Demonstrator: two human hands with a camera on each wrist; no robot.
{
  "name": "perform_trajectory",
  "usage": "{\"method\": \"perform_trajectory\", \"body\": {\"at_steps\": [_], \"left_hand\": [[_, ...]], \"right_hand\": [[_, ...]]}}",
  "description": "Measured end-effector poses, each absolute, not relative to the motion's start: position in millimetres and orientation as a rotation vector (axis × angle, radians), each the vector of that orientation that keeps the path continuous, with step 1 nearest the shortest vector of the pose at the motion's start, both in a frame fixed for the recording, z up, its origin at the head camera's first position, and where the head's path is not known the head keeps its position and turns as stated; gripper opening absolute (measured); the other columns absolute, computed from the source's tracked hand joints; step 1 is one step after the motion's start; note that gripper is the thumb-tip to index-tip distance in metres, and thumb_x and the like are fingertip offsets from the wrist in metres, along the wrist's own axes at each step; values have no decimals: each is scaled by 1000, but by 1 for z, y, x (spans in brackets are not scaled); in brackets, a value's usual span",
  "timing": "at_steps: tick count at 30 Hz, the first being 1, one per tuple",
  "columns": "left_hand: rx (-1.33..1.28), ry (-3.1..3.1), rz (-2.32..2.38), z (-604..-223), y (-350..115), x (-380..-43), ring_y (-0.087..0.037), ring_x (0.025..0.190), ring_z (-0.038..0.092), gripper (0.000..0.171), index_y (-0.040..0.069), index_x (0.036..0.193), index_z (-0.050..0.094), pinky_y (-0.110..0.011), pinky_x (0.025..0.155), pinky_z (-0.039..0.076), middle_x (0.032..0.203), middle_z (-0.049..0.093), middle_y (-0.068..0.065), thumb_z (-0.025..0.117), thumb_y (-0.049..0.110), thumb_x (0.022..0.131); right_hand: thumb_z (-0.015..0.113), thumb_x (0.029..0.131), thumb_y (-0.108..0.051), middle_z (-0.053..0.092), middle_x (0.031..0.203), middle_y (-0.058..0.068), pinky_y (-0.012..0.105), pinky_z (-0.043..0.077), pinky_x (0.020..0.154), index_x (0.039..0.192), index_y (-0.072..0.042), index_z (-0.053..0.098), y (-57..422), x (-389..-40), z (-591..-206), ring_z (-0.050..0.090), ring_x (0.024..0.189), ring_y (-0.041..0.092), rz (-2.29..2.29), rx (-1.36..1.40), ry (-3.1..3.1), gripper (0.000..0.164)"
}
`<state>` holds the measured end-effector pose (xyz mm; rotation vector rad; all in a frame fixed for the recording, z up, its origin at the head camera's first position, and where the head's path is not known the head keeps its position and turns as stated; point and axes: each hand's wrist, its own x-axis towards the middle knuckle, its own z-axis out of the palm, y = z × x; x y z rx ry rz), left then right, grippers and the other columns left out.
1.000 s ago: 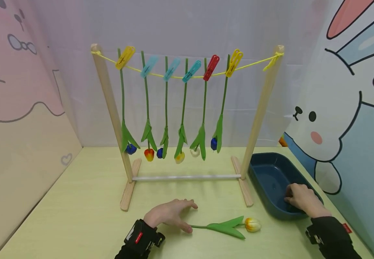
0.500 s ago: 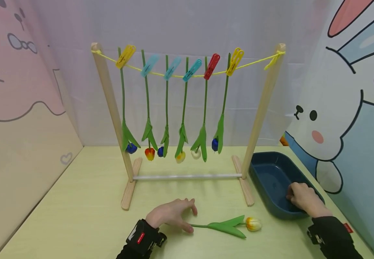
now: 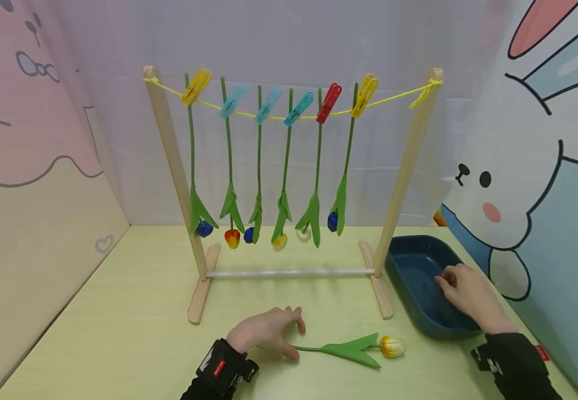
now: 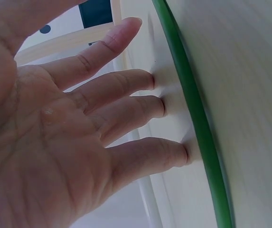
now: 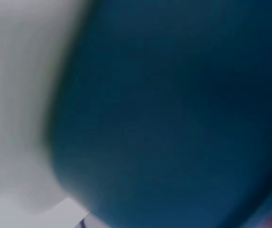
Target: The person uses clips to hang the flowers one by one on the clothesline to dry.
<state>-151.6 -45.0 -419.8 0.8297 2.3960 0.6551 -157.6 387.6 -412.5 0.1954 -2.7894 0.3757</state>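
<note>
A tulip with a yellow-white bloom (image 3: 392, 346) and green leaves lies on the table. My left hand (image 3: 264, 331) is at its stem end, palm down with the fingers spread. In the left wrist view, the fingertips (image 4: 176, 153) reach down to the tabletop beside the green stem (image 4: 195, 99). My right hand (image 3: 471, 291) hovers over a dark blue tub (image 3: 411, 289), thumb and forefinger drawn together at its left side; whether they pinch something I cannot tell. Only the tub's blurred blue wall (image 5: 164, 114) fills most of the right wrist view.
Behind the hands stands a wooden frame (image 3: 407, 172) with a yellow cord (image 3: 394, 99). Several tulips (image 3: 312, 214) hang upside down from it by yellow, light blue and red clothespins (image 3: 329, 103). Cartoon-printed panels (image 3: 564, 222) flank the table.
My right hand has risen from deep in the tub and moved slightly up in view. My left hand and the lying tulip have stayed in place.
</note>
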Motion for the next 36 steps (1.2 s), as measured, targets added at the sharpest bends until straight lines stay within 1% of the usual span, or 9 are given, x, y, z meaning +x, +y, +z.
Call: {"method": "perform_trajectory", "body": {"at_steps": [6,11,14,20,23,27,29,34,36], "left_hand": [[835,2403,650,-421,-44,-152,-44,148,36,33,19,103,65,-63,117,35,159,41,-19,87,24,79],[839,2404,647,-421,-44,-152,-45,149,34,31,19,100,65,-64,118,32,159,40,-20,87,24,78],[834,2405,648,-422,-43,-152,-45,149,34,31,20,100,65,-64,118,32,159,39,-19,87,24,78],[837,2408,645,-423,-43,-151,-46,149,34,30,21,99,65,-63,119,32,159,39,-20,86,24,79],[821,2408,643,-424,-43,-151,-47,148,33,28,22,98,65,-65,118,32,160,38,-20,86,23,79],[803,2421,645,-423,-42,-148,-47,148,34,25,23,94,64,-66,118,32,160,39,-19,85,21,80],[798,2431,644,-423,-41,-147,-46,149,33,23,22,91,65,-64,118,31,160,40,-19,84,20,80],[794,2496,611,-422,-38,-142,-42,148,37,19,21,83,65,-59,118,35,157,44,-18,84,19,80],[802,2527,599,-422,-37,-141,-42,147,39,20,21,80,64,-58,117,38,155,47,-18,84,18,80]], "right_hand": [[72,89,-11,55,67,4,29,30,58,76,-6,70,375,-158,-400,48,64,18,453,136,-2606,15],[73,88,-10,58,69,6,27,32,58,78,-5,71,365,-159,-393,47,62,13,525,132,-2459,12],[74,88,-9,61,73,8,21,35,60,81,-3,72,356,-160,-389,48,63,6,596,136,-2355,9],[75,84,-1,64,78,12,7,40,65,80,-1,73,334,-165,-380,45,69,-22,788,222,-2155,5],[75,84,3,65,78,14,4,41,66,81,0,73,321,-168,-378,47,71,-24,878,239,-2104,4],[73,84,6,65,77,14,2,42,68,82,2,73,306,-173,-380,51,72,-22,974,265,-2058,5],[71,86,7,66,77,8,1,44,69,84,3,73,300,-175,-381,53,71,-20,1029,279,-2035,4],[68,89,7,60,82,-19,1,47,70,87,6,73,288,-177,-384,58,68,-14,1192,283,-1977,5],[68,89,9,58,83,-23,1,48,70,87,7,73,286,-178,-384,58,68,-12,1236,283,-1958,6]]}}
